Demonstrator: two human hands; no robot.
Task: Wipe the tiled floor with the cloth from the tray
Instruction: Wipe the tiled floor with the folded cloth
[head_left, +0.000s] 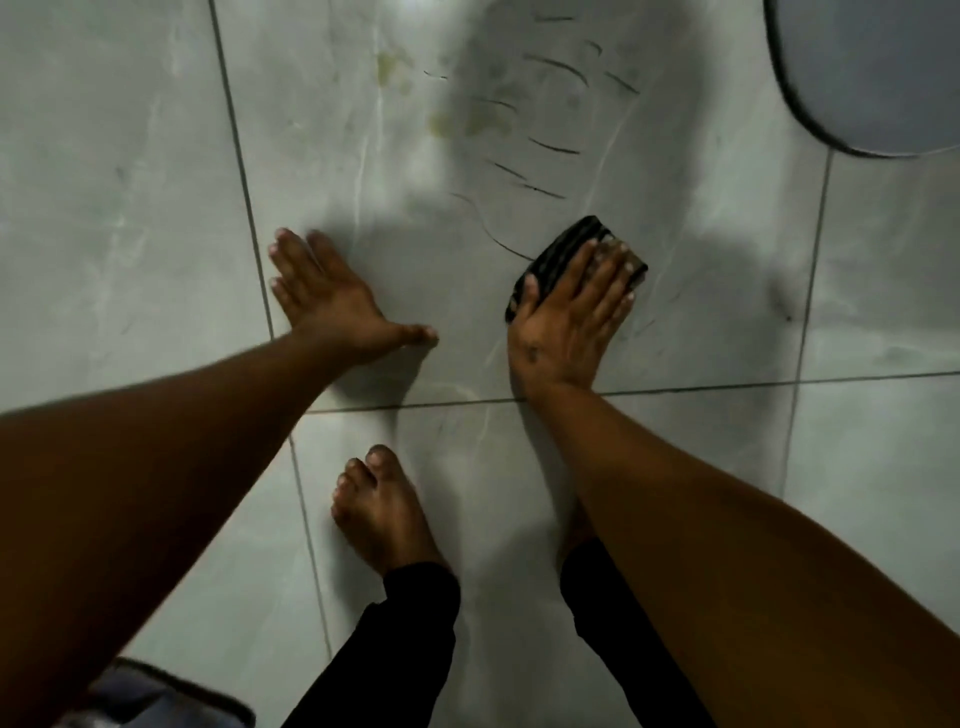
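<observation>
— Cloth (574, 260) first: where is it found in the head view?

— It is pinned flat to the tiled floor (156, 208) under the right hand (569, 322); the fingers are spread over it and pressed down, not curled round it. Only its dark far end and thumb-side edge are left showing.

— And its long axis?

— It is judged to run from the wrist out past the fingertips, slanting slightly away from the other hand.

— What is the next stroke turned on?

— Black scuff marks (550, 148) and yellowish stains (467, 119) are seen beyond the fingertips, farther from the body. The right hand is plainly nearer to them.

— And the left hand (324, 299)?

— It is laid open and empty on the floor, well apart from the cloth, apparently as a brace.

— The tray?

— It cannot be identified with confidence.
</observation>
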